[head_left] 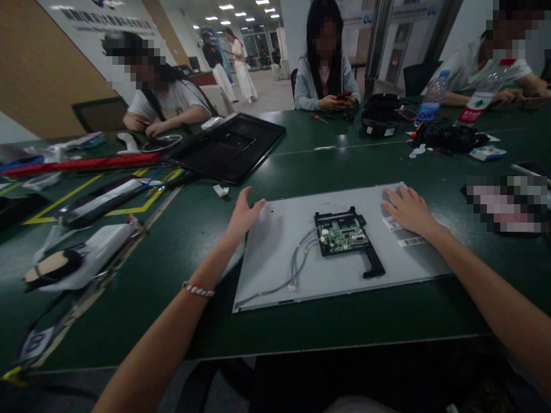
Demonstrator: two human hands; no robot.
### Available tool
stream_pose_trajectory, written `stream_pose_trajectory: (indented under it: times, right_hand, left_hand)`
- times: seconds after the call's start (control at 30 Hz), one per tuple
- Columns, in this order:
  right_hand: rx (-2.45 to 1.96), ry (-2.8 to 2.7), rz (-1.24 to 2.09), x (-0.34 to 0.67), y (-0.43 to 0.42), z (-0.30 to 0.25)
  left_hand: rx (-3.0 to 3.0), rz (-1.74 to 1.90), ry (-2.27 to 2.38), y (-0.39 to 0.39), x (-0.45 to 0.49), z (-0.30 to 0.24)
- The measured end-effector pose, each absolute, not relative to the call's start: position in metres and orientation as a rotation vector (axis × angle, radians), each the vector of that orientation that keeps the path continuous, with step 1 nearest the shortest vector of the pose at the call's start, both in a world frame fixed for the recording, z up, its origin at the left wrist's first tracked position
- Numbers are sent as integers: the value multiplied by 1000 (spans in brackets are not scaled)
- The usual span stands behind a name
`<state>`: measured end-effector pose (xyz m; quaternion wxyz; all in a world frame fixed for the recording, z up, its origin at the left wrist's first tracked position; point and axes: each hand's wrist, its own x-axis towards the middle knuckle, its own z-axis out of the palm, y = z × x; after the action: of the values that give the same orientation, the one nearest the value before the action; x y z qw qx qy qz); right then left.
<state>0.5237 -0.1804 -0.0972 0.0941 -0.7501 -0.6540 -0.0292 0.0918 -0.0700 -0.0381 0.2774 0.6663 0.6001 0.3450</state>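
A flat, light grey display panel lies back side up on the green table in front of me. On it sits a green circuit board in a black plastic bracket, with grey cables running to the panel's lower left corner. My left hand is at the panel's far left corner, thumb and fingers apart; whether it touches the edge I cannot tell. My right hand rests with spread fingers on the panel's far right part, beside white labels.
A black monitor housing lies beyond the panel, left of middle. Bottles, a black case and black cables stand at the back right. Tools and a white device lie at left. Several people sit around the table.
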Motion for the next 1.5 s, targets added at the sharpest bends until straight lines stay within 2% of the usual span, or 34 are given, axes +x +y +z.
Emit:
stream_pose_trajectory:
  times: [0.2, 0.47, 0.73, 1.17, 1.5]
  right_hand:
    - [-2260, -1951, -101, 524, -181, -97]
    - [-2259, -1956, -105, 524, -185, -96]
    - [-2255, -1967, -124, 524, -185, -97]
    - [-2312, -1962, -81, 518, -189, -96]
    - [-2344, -1970, -74, 514, -192, -90]
  left_hand:
    - [1407, 1009, 1416, -74, 96, -38]
    - [1398, 1006, 1456, -84, 104, -29]
    - [1622, 882, 1517, -84, 104, -38]
    - [2374, 561, 1685, -78, 108, -63]
    - [2619, 196, 1712, -99, 116, -52]
